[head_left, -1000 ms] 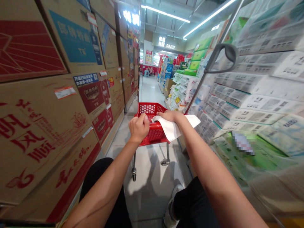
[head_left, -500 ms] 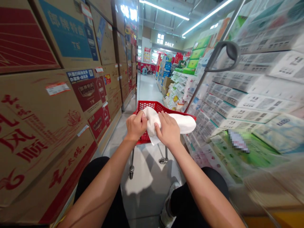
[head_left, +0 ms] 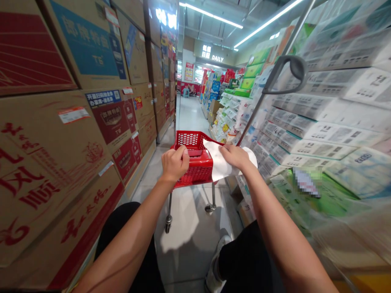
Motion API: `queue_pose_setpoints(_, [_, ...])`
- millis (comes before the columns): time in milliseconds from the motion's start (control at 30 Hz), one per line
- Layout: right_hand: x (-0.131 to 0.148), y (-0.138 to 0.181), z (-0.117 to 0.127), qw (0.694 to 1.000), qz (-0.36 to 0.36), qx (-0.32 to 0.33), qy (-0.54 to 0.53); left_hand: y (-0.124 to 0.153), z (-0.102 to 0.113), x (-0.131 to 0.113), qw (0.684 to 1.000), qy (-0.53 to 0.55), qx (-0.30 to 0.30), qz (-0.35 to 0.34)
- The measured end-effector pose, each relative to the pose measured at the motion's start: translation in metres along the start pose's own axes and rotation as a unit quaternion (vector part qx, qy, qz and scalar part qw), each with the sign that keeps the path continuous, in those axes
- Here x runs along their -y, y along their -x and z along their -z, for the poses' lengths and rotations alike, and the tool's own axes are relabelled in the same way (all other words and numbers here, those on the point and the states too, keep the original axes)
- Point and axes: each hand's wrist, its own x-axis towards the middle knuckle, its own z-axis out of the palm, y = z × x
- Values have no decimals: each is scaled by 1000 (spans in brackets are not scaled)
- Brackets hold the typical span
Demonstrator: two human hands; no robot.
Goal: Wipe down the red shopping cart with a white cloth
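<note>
A red plastic shopping basket trolley (head_left: 197, 169) with perforated walls stands on metal legs with casters in front of me. At the left of its near rim, my left hand (head_left: 175, 162) is closed in a fist around the edge. A white cloth (head_left: 222, 165) drapes over the basket's right side, one corner reaching inside the rim. On top of that cloth lies my right hand (head_left: 235, 156), its fingers curled into the fabric and partly hidden. The inside of the basket is only partly visible.
Stacked cardboard boxes (head_left: 45, 134) line the left. Wrapped tissue packs (head_left: 332, 134) are piled on the right. A metal pole with a grey loop handle (head_left: 297, 69) slants up beside the basket. Tiled floor (head_left: 189, 118) runs ahead down the aisle.
My right hand has moved right with the cloth, away from my left hand. The cloth, bunched between both hands before, now spreads over the right side, and more of the red basket shows.
</note>
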Motion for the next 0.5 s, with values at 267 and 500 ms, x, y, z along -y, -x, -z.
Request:
queue_pose_setpoints(267, [58, -36, 1, 992, 50, 100, 62, 3, -3, -4, 999, -18, -32, -18])
queue_pose_setpoints(500, [123, 28, -23, 984, 161, -70, 36, 2, -3, 0, 999, -26, -36, 6])
